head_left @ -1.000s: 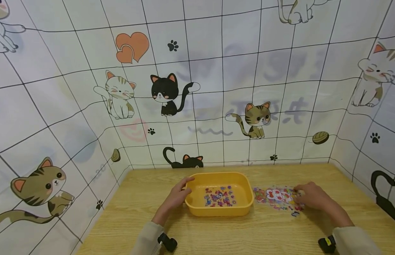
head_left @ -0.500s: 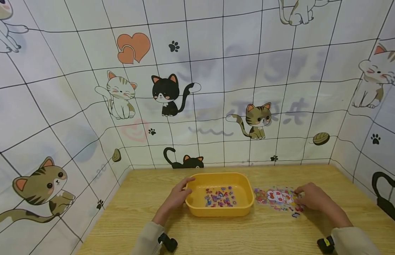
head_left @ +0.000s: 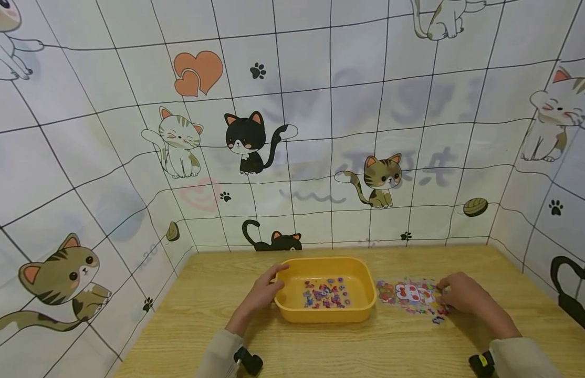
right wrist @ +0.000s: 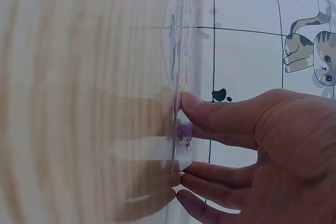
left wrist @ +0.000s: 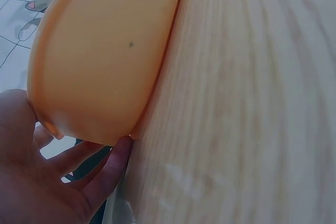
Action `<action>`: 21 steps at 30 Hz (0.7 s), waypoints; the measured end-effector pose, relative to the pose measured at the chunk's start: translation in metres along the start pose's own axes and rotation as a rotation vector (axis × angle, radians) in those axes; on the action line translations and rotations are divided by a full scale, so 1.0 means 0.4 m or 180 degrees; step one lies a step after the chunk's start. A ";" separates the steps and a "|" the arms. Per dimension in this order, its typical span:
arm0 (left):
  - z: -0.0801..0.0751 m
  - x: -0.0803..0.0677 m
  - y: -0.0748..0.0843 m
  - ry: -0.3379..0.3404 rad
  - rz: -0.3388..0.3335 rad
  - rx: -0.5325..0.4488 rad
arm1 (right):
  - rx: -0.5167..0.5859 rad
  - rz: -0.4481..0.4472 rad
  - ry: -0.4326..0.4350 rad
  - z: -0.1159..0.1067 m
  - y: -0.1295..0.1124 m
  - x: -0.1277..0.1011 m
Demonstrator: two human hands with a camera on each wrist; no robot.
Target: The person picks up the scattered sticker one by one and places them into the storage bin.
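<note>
A yellow plastic tray [head_left: 325, 315] rests on the wooden table, with many small colourful pieces [head_left: 326, 294] on its floor. My left hand [head_left: 263, 291] holds its left end, fingers at the far corner and the thumb on the near side. In the left wrist view the tray's outer wall [left wrist: 105, 61] fills the space above my fingers. To the right of the tray lie clear sheets of bright cartoon stickers [head_left: 412, 293], flat on the table. My right hand [head_left: 465, 294] grips their right end. In the right wrist view the thumb and fingertips are at the clear edge [right wrist: 181, 145].
The pale wooden table [head_left: 321, 349] meets cloth walls [head_left: 311, 131] printed with cats and grid lines at the back and both sides. A dark device is strapped at each wrist, and beige sleeves cover the forearms.
The view shifts very slightly. Both hands, the tray and the stickers otherwise stay in place.
</note>
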State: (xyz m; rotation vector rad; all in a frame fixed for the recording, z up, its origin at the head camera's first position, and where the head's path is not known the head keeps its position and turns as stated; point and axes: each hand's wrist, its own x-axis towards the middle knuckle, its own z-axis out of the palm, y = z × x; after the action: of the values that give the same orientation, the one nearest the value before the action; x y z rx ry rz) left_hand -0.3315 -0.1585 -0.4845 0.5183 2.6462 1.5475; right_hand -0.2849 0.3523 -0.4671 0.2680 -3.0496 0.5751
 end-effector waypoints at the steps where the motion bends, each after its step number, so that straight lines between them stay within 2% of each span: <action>1: 0.000 0.000 -0.001 -0.0006 -0.0011 -0.0007 | 0.0001 0.0010 0.0002 -0.001 -0.003 -0.001; 16: 0.000 0.001 -0.002 -0.0026 -0.0055 -0.0055 | 0.0080 0.0214 0.0131 -0.003 -0.016 -0.009; 18: 0.000 0.000 -0.002 -0.0025 -0.0048 -0.0056 | 0.0146 0.0254 0.0133 -0.002 -0.016 -0.009; 21: -0.001 -0.002 -0.002 -0.0035 -0.0055 -0.0080 | 0.0441 0.0404 0.0045 -0.001 -0.015 -0.011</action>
State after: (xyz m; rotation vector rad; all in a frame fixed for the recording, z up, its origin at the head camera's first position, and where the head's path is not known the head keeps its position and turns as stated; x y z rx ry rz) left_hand -0.3309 -0.1593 -0.4850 0.4997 2.6124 1.5665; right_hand -0.2796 0.3478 -0.4650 0.0728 -3.0337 0.7934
